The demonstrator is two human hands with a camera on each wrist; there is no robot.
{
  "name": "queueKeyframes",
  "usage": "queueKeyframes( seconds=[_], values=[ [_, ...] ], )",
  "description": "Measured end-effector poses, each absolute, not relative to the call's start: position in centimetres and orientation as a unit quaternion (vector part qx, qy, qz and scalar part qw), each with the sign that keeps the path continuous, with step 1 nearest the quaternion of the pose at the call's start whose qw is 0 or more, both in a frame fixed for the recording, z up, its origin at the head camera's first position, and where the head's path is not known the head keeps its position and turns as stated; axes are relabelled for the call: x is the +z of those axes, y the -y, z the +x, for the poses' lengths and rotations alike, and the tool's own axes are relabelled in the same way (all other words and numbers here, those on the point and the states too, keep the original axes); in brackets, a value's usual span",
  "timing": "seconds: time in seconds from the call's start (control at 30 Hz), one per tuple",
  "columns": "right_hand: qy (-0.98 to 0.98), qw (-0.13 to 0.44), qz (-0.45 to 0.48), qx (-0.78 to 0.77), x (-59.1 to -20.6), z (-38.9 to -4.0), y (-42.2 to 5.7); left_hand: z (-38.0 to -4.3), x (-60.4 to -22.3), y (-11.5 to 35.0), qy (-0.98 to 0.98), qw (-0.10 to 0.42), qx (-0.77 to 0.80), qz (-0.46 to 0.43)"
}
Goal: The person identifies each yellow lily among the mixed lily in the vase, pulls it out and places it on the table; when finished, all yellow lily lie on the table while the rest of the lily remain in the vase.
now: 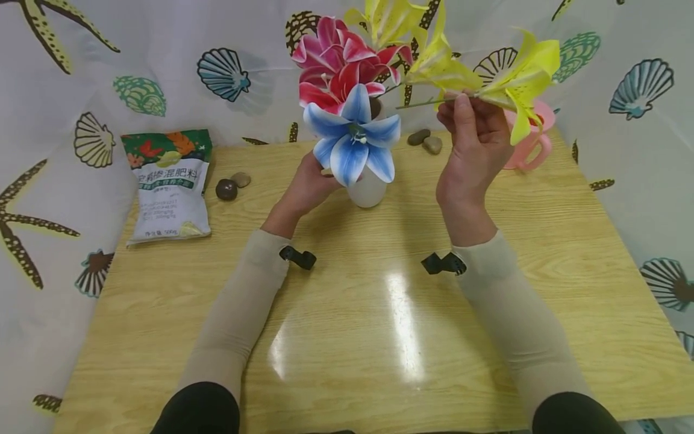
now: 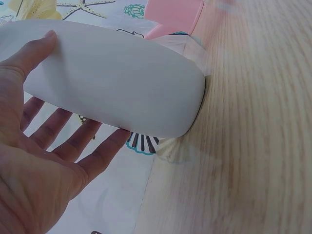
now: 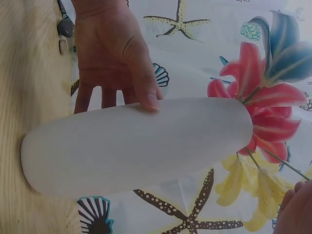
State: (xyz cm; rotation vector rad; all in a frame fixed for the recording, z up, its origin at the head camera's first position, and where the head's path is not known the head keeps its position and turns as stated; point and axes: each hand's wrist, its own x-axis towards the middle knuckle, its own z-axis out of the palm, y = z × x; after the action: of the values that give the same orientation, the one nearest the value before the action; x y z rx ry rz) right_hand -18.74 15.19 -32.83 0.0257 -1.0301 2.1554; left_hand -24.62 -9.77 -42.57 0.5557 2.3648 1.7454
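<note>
A tall white vase stands on the table, its upper part hidden in the head view by a blue-and-white lily. Around the vase my left hand has its thumb on one side and its fingers on the other, as the left wrist view shows. Pink-red lilies and yellow lilies spread from the vase's mouth. My right hand pinches the stem of another yellow lily between thumb and fingers, just below the bloom. That stem points left toward the flowers in the vase.
Behind my right hand is a pink watering can. Grey and tan stones lie near the back edge, and others on the left. A fertilizer bag stands at the back left. Patterned cloth hangs behind the table.
</note>
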Motion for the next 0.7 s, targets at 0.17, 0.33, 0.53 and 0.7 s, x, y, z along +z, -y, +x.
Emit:
queueKeyframes(
  seconds=[0.17,0.33,0.53,0.7],
  values=[
    [0.408,0.369,0.015,0.835,-32.6,-18.2,-16.3,-24.6,-42.6,9.9,-0.789,0.076,0.582,0.184],
    [0.412,0.370,0.015,0.833,-32.7,-17.6,-18.0,-24.6,-42.7,10.0,-0.781,0.074,0.589,0.196],
    [0.420,0.378,0.004,0.825,-33.3,-17.0,-20.3,-24.6,-42.5,9.9,-0.783,0.074,0.586,0.195],
    [0.454,0.376,0.009,0.808,-34.6,-16.7,-22.6,-24.5,-42.3,10.0,-0.789,0.076,0.580,0.187]
  ],
)
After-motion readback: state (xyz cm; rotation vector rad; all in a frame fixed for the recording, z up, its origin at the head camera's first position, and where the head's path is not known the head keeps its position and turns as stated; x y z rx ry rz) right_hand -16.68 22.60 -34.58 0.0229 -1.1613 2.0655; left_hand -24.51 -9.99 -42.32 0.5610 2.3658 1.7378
